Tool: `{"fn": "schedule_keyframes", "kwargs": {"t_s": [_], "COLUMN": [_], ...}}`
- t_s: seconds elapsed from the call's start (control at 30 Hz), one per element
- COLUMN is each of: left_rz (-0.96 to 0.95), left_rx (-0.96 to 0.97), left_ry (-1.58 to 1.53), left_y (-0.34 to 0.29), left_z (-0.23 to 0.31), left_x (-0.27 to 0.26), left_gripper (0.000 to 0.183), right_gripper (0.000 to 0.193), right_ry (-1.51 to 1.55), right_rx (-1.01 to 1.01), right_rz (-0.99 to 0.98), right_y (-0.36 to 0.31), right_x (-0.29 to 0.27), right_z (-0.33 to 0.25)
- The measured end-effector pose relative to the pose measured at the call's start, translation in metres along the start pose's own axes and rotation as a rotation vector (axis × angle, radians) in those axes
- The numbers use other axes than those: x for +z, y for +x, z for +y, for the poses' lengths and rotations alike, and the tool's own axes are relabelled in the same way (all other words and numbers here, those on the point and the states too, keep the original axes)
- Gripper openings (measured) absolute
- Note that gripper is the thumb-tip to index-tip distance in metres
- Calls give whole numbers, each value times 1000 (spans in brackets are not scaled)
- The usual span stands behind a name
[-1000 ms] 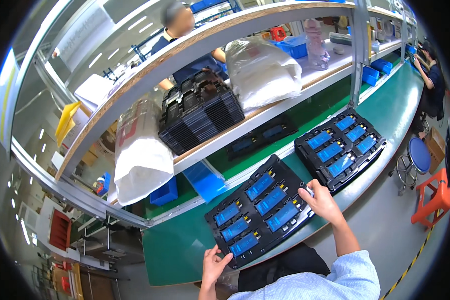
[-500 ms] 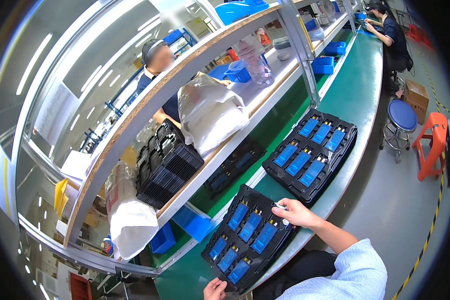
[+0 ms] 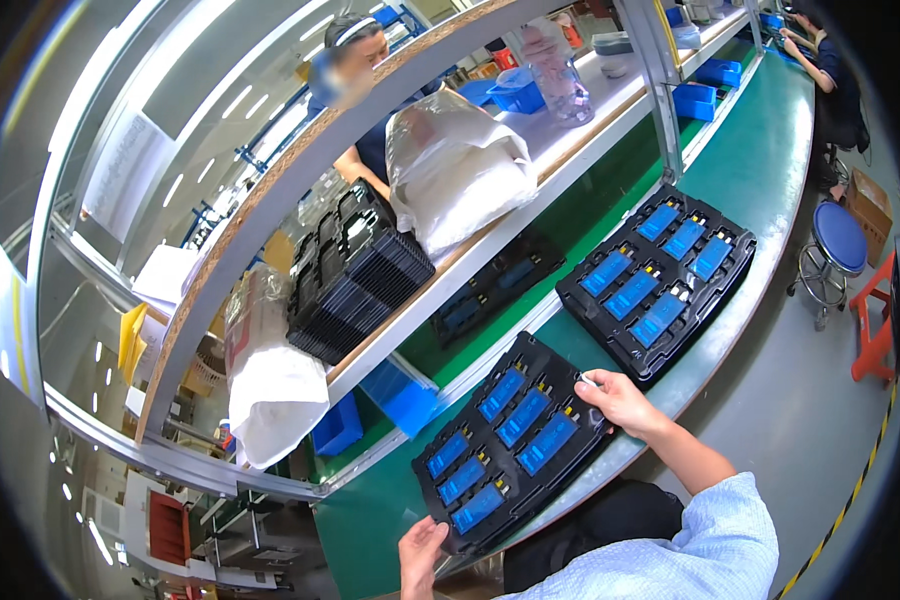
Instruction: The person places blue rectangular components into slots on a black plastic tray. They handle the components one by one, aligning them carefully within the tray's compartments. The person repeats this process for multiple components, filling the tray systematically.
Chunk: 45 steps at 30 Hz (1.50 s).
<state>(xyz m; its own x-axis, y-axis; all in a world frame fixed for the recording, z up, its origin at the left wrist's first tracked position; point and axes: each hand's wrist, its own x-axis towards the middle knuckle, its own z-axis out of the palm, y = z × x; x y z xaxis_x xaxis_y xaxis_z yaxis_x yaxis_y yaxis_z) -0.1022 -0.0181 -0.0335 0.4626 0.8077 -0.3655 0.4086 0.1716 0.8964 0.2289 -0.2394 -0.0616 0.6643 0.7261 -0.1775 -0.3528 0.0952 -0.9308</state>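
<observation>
Six blue packs (image 3: 523, 418), apparently yellow-tipped, held black tray (image 3: 543, 354)

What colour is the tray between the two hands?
The tray is black; the head view shows it best.

Green-topped desk (image 3: 760, 150) over here has a loaded black tray (image 3: 710, 310) sitting on it, and a second tray (image 3: 530, 500) by the front edge, though from where I'm standing I can't tell if that one's flat or lifted a bit. Shelf (image 3: 495, 250) behind is pretty packed: two white plastic bags (image 3: 460, 175), a stack of black trays (image 3: 360, 285), a blue bin (image 3: 518, 95), a clear bottle (image 3: 555, 75). Grey floor (image 3: 740, 400) has a round blue stool (image 3: 838, 238) and an orange one.
</observation>
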Motion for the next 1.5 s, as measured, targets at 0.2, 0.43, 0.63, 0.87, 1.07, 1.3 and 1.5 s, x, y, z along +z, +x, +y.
{"fn": "schedule_keyframes", "kwargs": {"t_s": [0.2,0.43,0.63,0.87,1.07,1.3,1.5], "left_rz": [-184,-469,-680,-693,-506,-520,-361], "left_rx": [141,228,312,458,763,770,761], "left_ry": [-128,27,67,269,564,750,324], "left_y": [-3,43,79,95,72,78,78], "left_z": [45,108,131,111,126,127,129], "left_x": [6,85,224,330,329,326,278], "left_gripper": [42,13,19,36,86,87,48], "right_gripper": [39,42,40,33,31,17,15], "right_ry": [-243,-554,-852,-1164,-969,-1595,-955], "right_rx": [-210,-426,-463,-481,-520,-770,-849], "right_rz": [97,407,658,921,1062,1226,277], "right_y": [7,0,8,22,28,16,-4], "right_x": [-28,-111,-219,-306,-305,-270,-89], "right_z": [-12,-74,-120,-118,-101,-120,-96]}}
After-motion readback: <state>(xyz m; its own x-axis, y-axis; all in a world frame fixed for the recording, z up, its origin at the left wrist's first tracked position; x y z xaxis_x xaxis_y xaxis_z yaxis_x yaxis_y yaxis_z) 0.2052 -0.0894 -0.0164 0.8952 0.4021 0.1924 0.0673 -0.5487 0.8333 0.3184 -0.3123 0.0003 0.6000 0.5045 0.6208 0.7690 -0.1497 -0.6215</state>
